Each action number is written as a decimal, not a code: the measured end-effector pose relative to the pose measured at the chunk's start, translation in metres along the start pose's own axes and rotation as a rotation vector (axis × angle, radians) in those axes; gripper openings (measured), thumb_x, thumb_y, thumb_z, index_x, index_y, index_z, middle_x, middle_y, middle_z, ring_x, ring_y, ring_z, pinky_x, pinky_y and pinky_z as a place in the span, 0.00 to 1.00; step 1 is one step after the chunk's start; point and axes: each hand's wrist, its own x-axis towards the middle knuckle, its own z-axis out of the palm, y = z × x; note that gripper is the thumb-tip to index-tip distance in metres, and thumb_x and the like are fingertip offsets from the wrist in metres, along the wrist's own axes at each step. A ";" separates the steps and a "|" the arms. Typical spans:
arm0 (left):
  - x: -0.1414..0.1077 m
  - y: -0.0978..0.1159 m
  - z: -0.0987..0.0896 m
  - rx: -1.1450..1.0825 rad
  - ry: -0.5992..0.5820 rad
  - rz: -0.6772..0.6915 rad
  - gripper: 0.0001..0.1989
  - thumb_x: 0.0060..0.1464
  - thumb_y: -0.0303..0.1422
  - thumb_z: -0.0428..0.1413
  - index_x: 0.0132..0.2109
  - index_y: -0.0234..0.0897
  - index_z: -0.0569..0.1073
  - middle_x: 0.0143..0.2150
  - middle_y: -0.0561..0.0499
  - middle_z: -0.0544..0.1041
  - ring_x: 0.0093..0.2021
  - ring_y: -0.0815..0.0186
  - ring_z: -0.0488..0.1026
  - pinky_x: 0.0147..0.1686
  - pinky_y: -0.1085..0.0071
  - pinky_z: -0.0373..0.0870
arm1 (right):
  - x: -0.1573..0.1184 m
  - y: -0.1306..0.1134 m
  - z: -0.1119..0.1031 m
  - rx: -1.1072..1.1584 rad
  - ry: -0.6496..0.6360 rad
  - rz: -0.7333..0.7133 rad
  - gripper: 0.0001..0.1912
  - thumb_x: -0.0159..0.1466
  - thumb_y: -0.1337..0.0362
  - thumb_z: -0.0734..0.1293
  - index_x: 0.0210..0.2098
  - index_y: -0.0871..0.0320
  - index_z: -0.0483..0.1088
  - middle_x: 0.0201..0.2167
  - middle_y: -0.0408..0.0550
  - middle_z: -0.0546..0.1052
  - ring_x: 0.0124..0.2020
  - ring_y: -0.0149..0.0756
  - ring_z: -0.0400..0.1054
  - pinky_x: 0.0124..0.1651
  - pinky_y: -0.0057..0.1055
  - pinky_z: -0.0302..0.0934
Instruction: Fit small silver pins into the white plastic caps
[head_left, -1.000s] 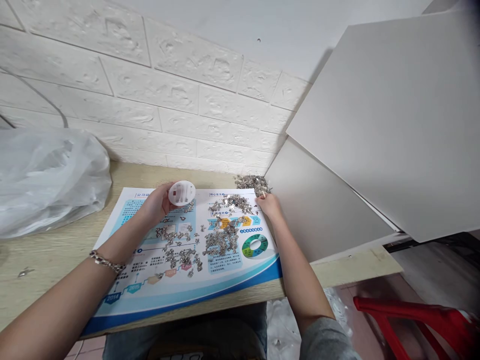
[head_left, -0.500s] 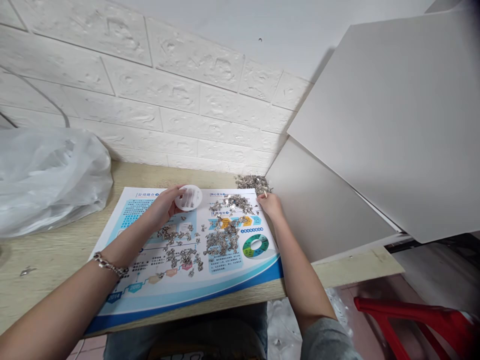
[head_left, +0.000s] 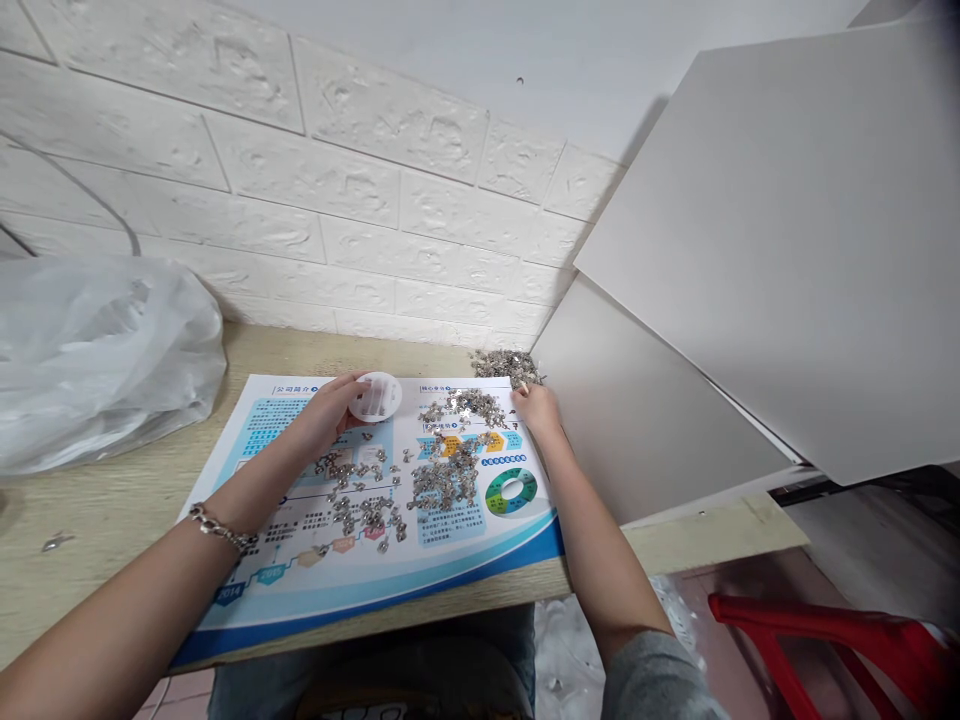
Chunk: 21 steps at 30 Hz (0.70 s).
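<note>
My left hand (head_left: pixel 330 412) grips the edge of a small round plastic case (head_left: pixel 385 398), whitish and see-through, with straight lines across its face. It is held just above a printed poster sheet (head_left: pixel 225 480). My right hand (head_left: pixel 540 410) is closed in a pinch at the sheet's far right edge, beside a heap of small metal pieces (head_left: pixel 504 366); whatever its fingertips hold is too small to make out. Between my hands, more shiny metal pieces lie on the sheet in a dense cluster (head_left: pixel 444 482), a looser cluster (head_left: pixel 367 512) and a far group (head_left: pixel 474 405).
A white plastic bag (head_left: pixel 105 350) sits on the wooden table (head_left: pixel 97 560) at the left, with one loose metal piece (head_left: pixel 57 542) near it. Large pale boards (head_left: pixel 780 230) lean at the right. A red stool (head_left: pixel 817 625) stands below. A white brick-patterned wall (head_left: pixel 360 190) rises behind.
The round case has shifted very slightly left in my left hand. My right hand has moved slightly left, still pinched at the heap's edge. The scattered pieces look the same.
</note>
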 end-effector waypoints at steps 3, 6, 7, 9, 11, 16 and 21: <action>0.000 -0.001 -0.001 0.001 -0.016 0.004 0.15 0.43 0.33 0.56 0.41 0.34 0.71 0.39 0.47 0.72 0.34 0.65 0.71 0.28 0.74 0.73 | 0.001 0.000 0.001 -0.034 -0.006 -0.004 0.10 0.55 0.62 0.58 0.28 0.59 0.70 0.29 0.50 0.73 0.30 0.33 0.64 0.32 0.25 0.53; 0.000 -0.002 -0.002 -0.007 -0.032 0.000 0.16 0.44 0.33 0.56 0.42 0.35 0.70 0.40 0.48 0.72 0.35 0.65 0.70 0.28 0.74 0.72 | 0.001 0.000 0.000 -0.049 -0.016 -0.014 0.11 0.56 0.62 0.58 0.27 0.59 0.69 0.28 0.50 0.72 0.30 0.34 0.64 0.31 0.26 0.52; 0.001 -0.002 -0.002 -0.006 -0.038 -0.002 0.16 0.44 0.33 0.56 0.43 0.35 0.70 0.40 0.47 0.72 0.35 0.65 0.70 0.28 0.74 0.72 | 0.000 0.000 0.000 -0.051 -0.019 -0.018 0.11 0.56 0.62 0.58 0.27 0.59 0.69 0.28 0.50 0.72 0.29 0.34 0.64 0.31 0.26 0.52; 0.001 -0.002 -0.002 -0.002 -0.035 -0.006 0.16 0.45 0.34 0.55 0.43 0.35 0.70 0.40 0.47 0.72 0.34 0.65 0.71 0.27 0.74 0.72 | 0.000 0.000 -0.001 -0.050 -0.023 -0.023 0.11 0.56 0.61 0.58 0.27 0.59 0.69 0.28 0.50 0.72 0.29 0.34 0.63 0.30 0.26 0.51; 0.001 -0.001 -0.001 -0.004 -0.034 -0.018 0.16 0.46 0.36 0.54 0.43 0.33 0.70 0.40 0.45 0.72 0.32 0.64 0.71 0.26 0.73 0.72 | -0.001 0.000 -0.002 -0.047 -0.025 -0.026 0.11 0.56 0.61 0.58 0.27 0.59 0.69 0.28 0.50 0.72 0.28 0.34 0.63 0.29 0.26 0.51; 0.001 0.002 0.003 -0.051 -0.016 -0.062 0.16 0.47 0.37 0.52 0.41 0.32 0.70 0.38 0.45 0.73 0.31 0.64 0.71 0.25 0.73 0.72 | -0.002 0.001 -0.002 -0.026 -0.028 -0.042 0.11 0.55 0.61 0.57 0.26 0.59 0.68 0.26 0.48 0.71 0.25 0.32 0.61 0.26 0.26 0.48; 0.001 0.002 0.002 -0.041 -0.016 -0.059 0.16 0.47 0.38 0.53 0.41 0.32 0.70 0.36 0.45 0.72 0.29 0.65 0.70 0.23 0.73 0.72 | -0.002 0.002 -0.002 0.005 -0.043 -0.066 0.10 0.54 0.60 0.57 0.26 0.59 0.67 0.24 0.46 0.70 0.24 0.30 0.59 0.25 0.25 0.46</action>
